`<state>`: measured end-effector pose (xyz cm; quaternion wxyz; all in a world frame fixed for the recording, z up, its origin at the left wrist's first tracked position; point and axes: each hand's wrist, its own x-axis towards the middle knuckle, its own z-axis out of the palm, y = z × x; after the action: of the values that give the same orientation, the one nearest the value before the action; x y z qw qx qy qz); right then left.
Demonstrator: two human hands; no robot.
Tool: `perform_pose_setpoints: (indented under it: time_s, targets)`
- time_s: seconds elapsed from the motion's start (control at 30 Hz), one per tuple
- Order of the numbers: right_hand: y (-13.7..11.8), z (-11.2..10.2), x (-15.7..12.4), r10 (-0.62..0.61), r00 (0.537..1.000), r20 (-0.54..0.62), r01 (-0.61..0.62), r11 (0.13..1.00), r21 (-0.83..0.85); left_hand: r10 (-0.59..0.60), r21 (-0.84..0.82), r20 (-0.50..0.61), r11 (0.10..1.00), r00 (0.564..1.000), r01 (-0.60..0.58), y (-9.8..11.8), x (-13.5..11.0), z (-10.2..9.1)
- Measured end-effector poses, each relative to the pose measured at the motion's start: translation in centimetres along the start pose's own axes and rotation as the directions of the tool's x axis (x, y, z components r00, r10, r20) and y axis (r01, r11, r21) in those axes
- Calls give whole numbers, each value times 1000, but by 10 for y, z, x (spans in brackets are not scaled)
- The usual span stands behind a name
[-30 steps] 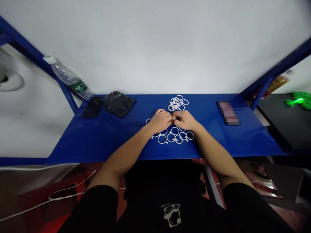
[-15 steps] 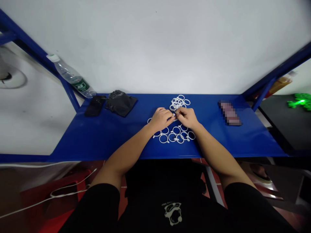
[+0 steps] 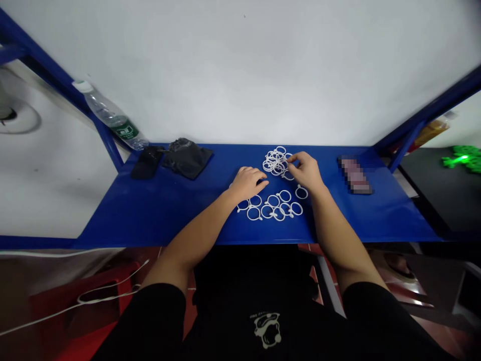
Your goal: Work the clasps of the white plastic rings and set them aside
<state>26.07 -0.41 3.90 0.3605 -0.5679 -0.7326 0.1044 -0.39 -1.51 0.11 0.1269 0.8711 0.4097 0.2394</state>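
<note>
Approx. ten single rings (image 3: 276, 209) are lying at 6 o'clock, ring heap (image 3: 275, 161) at 12. R hand (image 3: 307, 173) is pinching at heap's 3 o'clock edge, can't tell if grip's clamping one. L hand (image 3: 248, 183) is resting, grip slack & apart.

Black short-sleeved T-shirt (image 3: 263, 281), small whitish cartoon print (image 3: 266, 331) on the chest, left sleeve (image 3: 146, 321) and right sleeve (image 3: 379, 316) ending near the elbows, bare forearms (image 3: 203, 235), left hand (image 3: 248, 183), right hand (image 3: 308, 173)

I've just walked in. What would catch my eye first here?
The bright blue table, strewn with white rings: a heap near the wall, a flat spread nearer the person. The right hand is at the heap's edge; the left hand rests at the spread's left end. A water bottle leans at far left.
</note>
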Motion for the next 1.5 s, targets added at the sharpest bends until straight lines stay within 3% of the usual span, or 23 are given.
perform_pose_setpoints:
  time_s: [0.07,0.17,0.27,0.37,0.47,0.6,0.7,0.83,0.97,1.1,1.33,1.5]
  targets:
    - [-2,-10,-4,-81,978,194,64,994,94,4,-2,-3,1000,1000,-4,0,0,2]
    - [-6,-17,-11,-141,866,479,61,982,179,16,1,-14,1000,1000,-16,-1,-1,4]
    - [-9,-11,-15,-132,777,616,44,987,156,32,1,-25,999,999,-32,-2,-1,6]
    - [-9,-3,-14,-110,737,667,56,993,102,41,-5,-23,999,999,-41,-2,-1,7]
    - [-9,0,-12,-123,759,640,134,991,32,55,-11,-27,998,998,-56,-1,-1,6]
    - [-18,2,-13,-160,875,458,186,982,-12,76,-33,-66,996,995,-78,1,0,6]
    - [-28,8,-17,-204,922,329,200,979,46,84,-80,-117,992,990,-94,0,1,7]
    - [-36,18,-21,-271,926,263,254,962,97,86,-132,-214,984,973,-116,-2,2,9]
    - [-37,24,-24,-240,938,249,235,971,51,99,-147,-279,979,955,-145,-1,2,8]
    - [-38,23,-25,-184,942,282,191,982,2,93,-153,-271,978,958,-138,2,1,6]
    - [-39,22,-25,-239,924,297,239,970,37,29,-138,-255,988,966,-66,0,2,6]
    - [-39,22,-25,-246,920,305,228,969,95,63,-156,-233,982,970,-101,2,1,4]
